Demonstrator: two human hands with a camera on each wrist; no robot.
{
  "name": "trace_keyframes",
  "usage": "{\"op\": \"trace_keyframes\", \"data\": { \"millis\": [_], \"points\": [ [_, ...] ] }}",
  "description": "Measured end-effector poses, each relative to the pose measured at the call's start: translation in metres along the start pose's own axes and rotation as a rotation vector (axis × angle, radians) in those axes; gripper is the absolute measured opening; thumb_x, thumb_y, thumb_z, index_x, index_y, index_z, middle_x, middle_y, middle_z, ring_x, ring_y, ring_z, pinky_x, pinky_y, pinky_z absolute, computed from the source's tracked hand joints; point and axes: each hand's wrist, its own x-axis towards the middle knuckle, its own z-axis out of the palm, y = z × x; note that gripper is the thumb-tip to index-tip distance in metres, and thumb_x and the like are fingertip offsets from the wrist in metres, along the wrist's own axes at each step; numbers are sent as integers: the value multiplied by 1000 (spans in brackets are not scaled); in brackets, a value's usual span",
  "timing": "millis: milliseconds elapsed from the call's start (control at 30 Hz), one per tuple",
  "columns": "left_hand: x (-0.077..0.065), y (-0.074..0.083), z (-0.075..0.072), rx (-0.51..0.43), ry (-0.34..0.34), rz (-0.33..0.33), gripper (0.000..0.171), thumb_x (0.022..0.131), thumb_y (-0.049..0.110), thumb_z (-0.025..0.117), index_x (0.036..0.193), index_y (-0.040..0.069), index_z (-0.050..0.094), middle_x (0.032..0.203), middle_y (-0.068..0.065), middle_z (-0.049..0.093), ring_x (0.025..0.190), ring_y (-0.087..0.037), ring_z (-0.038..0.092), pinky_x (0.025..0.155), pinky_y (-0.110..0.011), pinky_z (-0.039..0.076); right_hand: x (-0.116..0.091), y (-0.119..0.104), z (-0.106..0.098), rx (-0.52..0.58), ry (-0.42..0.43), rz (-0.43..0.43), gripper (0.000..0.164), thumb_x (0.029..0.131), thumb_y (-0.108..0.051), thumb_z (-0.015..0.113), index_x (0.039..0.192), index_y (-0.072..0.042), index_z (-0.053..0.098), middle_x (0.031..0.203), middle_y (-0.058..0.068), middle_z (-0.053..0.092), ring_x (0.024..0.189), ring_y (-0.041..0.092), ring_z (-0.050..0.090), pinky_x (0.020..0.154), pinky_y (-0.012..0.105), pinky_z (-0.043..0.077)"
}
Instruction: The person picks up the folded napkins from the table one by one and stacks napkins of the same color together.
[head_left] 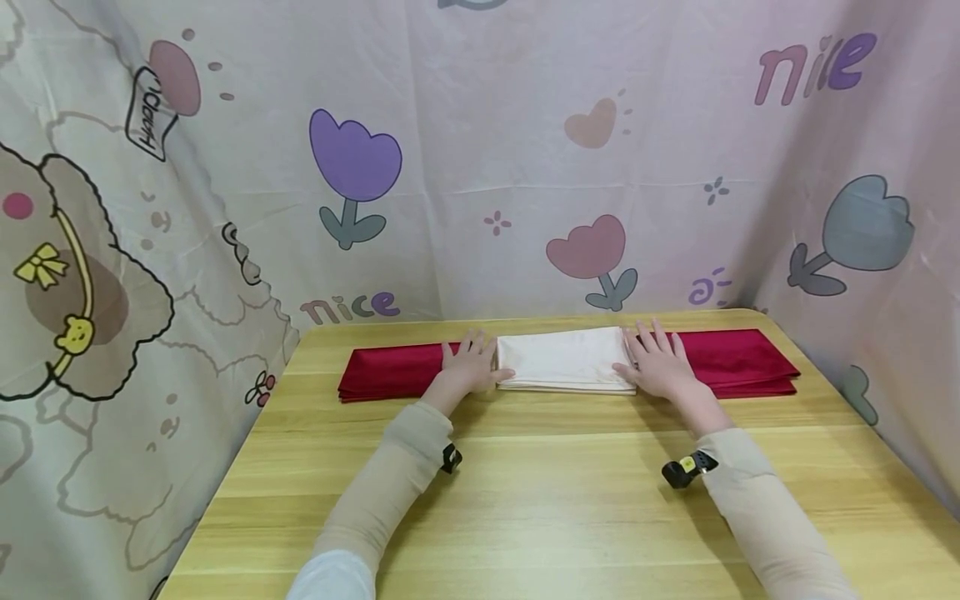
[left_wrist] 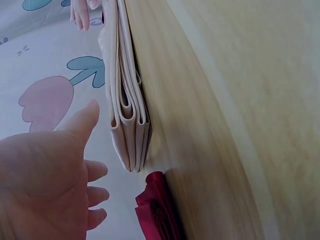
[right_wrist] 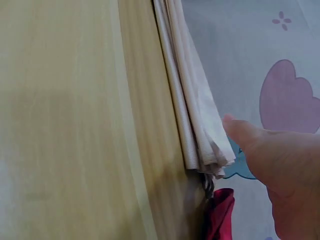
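Note:
A folded white cloth point(head_left: 562, 360) lies near the far edge of the table between two folded red cloths, one on the left point(head_left: 393, 372) and one on the right point(head_left: 738, 360). Its stacked layers show edge-on in both wrist views. My left hand point(head_left: 468, 367), fingers spread, is at the white cloth's left end, its thumb over the corner and the other fingers by the left red cloth. At the right end is my right hand point(head_left: 658, 364), fingers straight and apart, thumb at the white cloth's edge, overlapping the right red cloth's near end in the head view.
The wooden table point(head_left: 555, 492) stretches toward me in front of the cloths. Behind and beside it hangs a printed curtain point(head_left: 480, 167) with tulips and lettering, close to the table's far edge. A small black camera point(head_left: 681, 472) is strapped to the right wrist.

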Motion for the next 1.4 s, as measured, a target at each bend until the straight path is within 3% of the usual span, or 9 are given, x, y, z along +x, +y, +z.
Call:
{"op": "trace_keyframes", "data": {
  "millis": [267,467,967,1400],
  "points": [
    [-11,0,-4,-61,50,27,77,104,61,38,165,22,12,170,-9,2,155,-31,-5,116,-66,-1,-9,2,-7,24,35,-12,71,105,-40,50,158,2,27,164,29,11,150,48,-5,115,66,-6],
    [-17,0,-5,-86,124,41,73,105,56,41,165,22,16,170,-8,6,155,-31,-4,116,-66,1,-16,1,-12,29,63,-11,69,104,-38,51,156,4,31,163,30,13,150,48,-4,115,67,-4],
    [-37,-8,-7,-69,264,70,64,105,51,47,162,25,30,166,-11,24,154,-34,11,116,-67,9,-34,-8,-21,76,151,-18,68,102,-36,57,152,5,37,160,32,21,149,50,2,115,68,0],
    [-61,-13,-11,-66,378,86,57,104,52,50,153,23,48,155,-12,44,146,-37,30,114,-66,18,-39,-32,-25,94,196,-56,67,103,-37,57,153,3,37,160,31,23,150,49,5,115,68,4]
  ]
}}
